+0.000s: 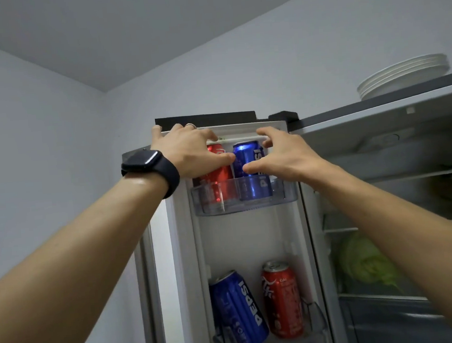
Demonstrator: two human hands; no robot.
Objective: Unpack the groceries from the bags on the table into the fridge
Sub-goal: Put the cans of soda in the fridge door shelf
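The fridge door [249,237] stands open in front of me. Its top clear door shelf [285,193] holds a red cola can [218,174] on the left and a blue Pepsi can [248,153] on the right, both upright. My left hand [187,152], with a watch on the wrist, grips the red can: its thumb lies across the can's front and its fingers reach up to the door's top edge. My right hand [281,155] hovers at the blue can with fingers spread around it, holding nothing.
The lower door shelf [315,316] holds a tilted Pepsi can [240,312] and an upright red can [282,300]. Inside the fridge at right lies a green cabbage [366,263] on a wire shelf. A stack of white plates [402,76] sits on top of the fridge.
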